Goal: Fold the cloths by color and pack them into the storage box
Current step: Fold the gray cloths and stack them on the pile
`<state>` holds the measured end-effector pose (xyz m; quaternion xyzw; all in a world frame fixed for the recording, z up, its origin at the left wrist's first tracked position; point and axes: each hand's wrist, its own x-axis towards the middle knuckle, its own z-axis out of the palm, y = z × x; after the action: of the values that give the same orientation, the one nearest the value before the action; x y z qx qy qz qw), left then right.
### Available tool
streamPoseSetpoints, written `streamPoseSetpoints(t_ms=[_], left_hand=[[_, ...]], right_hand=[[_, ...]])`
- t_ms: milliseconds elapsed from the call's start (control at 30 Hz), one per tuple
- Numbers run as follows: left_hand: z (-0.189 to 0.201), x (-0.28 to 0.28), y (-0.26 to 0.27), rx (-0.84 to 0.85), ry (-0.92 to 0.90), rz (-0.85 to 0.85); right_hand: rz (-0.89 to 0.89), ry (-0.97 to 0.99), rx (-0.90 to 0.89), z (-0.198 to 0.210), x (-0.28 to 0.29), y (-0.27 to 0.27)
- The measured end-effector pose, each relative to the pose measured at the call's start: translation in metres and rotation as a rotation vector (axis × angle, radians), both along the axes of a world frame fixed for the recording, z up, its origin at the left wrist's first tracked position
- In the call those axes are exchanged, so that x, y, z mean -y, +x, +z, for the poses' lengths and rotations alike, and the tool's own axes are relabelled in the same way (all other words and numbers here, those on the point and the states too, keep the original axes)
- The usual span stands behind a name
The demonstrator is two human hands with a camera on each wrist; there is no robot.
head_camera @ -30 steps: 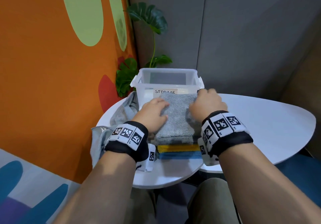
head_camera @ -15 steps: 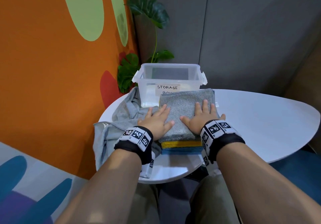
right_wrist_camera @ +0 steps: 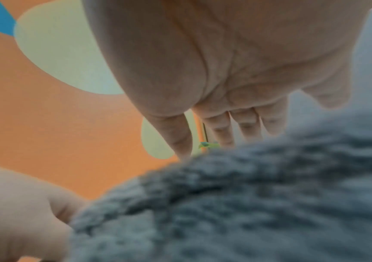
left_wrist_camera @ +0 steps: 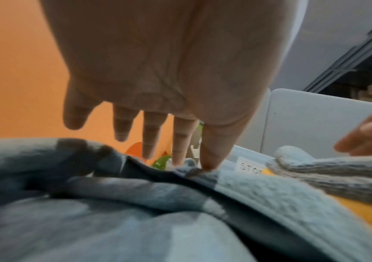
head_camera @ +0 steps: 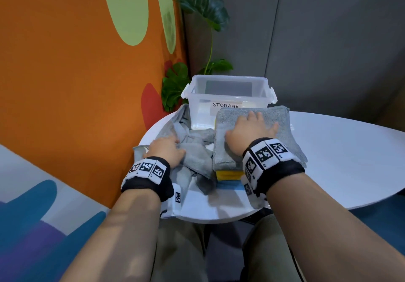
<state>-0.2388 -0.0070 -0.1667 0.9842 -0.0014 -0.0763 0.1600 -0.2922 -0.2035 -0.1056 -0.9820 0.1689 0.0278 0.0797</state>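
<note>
Two hands of mine are down on cloth on the white tabletop point(head_camera: 341, 161). At the left, my left hand point(head_camera: 166, 148) lies on a crumpled grey cloth point(head_camera: 195, 157) that spills over the tabletop's left edge; from the left wrist view its fingers point(left_wrist_camera: 151, 140) hang straight and spread, the thumb tip touching a fold, gripping nothing. How far that cloth hangs down is hidden behind my wrist band. Just beside it sits the folded stack: a folded grey cloth point(head_camera: 274, 128) on top, a yellow cloth point(head_camera: 228, 175) under it and a blue cloth point(head_camera: 230, 186) at the bottom, only their near edges showing. My right hand point(head_camera: 252, 130) presses flat on the grey top, fingers straight; the right wrist view is mostly blurred grey pile. Behind stands the clear storage box point(head_camera: 228, 97), its label partly cut off by the stack; I see nothing packed in it.
</note>
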Motion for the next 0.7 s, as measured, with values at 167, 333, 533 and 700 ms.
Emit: streamPoseSetpoints(t_ms=[167,333,533,700], left_hand=[[-0.015,-0.035,0.000,-0.082,0.116,0.163],[-0.025,-0.049,-0.011,-0.113,-0.030,0.110],[-0.028,-0.059,-0.013,-0.054,-0.089,0.144],[-0.026,-0.062,-0.009,-0.067,-0.101,0.135]], right_hand=[[0.247,0.145,0.158,0.001,-0.039,0.002],[0.422,0.211,0.076,-0.004,-0.074,0.007],[0.626,0.002,-0.182,-0.018,-0.100,0.010],[0.649,-0.058,-0.253,-0.029,-0.102,0.003]])
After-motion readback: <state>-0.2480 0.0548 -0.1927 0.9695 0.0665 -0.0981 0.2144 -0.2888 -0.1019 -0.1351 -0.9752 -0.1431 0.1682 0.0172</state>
